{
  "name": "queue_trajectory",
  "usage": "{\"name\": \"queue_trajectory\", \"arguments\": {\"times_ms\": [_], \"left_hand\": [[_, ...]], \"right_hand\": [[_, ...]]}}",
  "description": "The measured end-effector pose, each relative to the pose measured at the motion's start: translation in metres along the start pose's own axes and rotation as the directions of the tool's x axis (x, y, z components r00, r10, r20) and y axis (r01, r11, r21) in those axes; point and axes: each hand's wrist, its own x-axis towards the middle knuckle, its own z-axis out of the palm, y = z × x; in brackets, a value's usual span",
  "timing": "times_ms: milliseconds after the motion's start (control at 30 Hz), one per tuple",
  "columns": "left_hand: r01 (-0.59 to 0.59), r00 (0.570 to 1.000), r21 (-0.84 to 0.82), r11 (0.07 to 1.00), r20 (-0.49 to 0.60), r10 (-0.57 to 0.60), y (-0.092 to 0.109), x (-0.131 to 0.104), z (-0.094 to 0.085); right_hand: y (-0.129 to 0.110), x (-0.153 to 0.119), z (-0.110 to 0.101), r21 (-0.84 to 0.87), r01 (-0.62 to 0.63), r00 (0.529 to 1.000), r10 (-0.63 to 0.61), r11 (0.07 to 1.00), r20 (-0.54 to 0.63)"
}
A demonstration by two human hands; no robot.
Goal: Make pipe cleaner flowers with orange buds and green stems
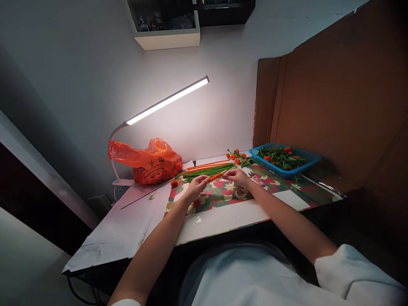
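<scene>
Between my two hands stretches a short orange coiled stem (216, 177), which looks like a fuzzy chenille stem wound in a spiral. My left hand (199, 185) pinches its left end and my right hand (236, 176) pinches the right end. A pale, thin tip shows beside the right fingers; I cannot tell what it is. Just behind the hands lies a bundle of green stems (208, 171), with orange stems (210, 164) behind them. Pink-handled scissors (257, 180) rest right of my right hand. One orange flower head (174, 183) sits left of my left hand.
A blue basket (288, 173) of greenery and orange flowers stands at the right, before a cardboard sheet (331, 97). Several orange flowers (235, 157) lie at the back. An orange plastic bag (156, 165) and a lit desk lamp (167, 100) are at the left. A camouflage-patterned cover (219, 195) lies underneath.
</scene>
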Motion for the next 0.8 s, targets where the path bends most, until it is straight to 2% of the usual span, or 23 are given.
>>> {"name": "queue_trajectory", "arguments": {"times_ms": [233, 467, 633, 800], "left_hand": [[-0.006, 1.000, 0.056, 0.998, 0.012, 0.005, -0.001, 0.001, -0.001], [0.070, 0.993, 0.151, 0.986, 0.079, -0.083, 0.001, -0.004, -0.008], [0.113, 0.981, 0.204, 0.973, 0.131, -0.141, 0.006, -0.006, -0.007], [0.061, 0.996, 0.291, 0.955, 0.043, -0.077, -0.001, -0.002, -0.006]], "right_hand": [[-0.002, 0.000, -0.003, 0.013, 0.006, 1.000, -0.006, 1.000, 0.009], [-0.003, -0.001, -0.009, -0.105, 0.059, 0.998, -0.058, 0.993, 0.021], [-0.006, -0.005, -0.009, -0.237, 0.171, 0.984, -0.179, 0.956, -0.013], [-0.010, -0.010, -0.003, -0.424, 0.261, 0.947, -0.316, 0.868, -0.065]]}}
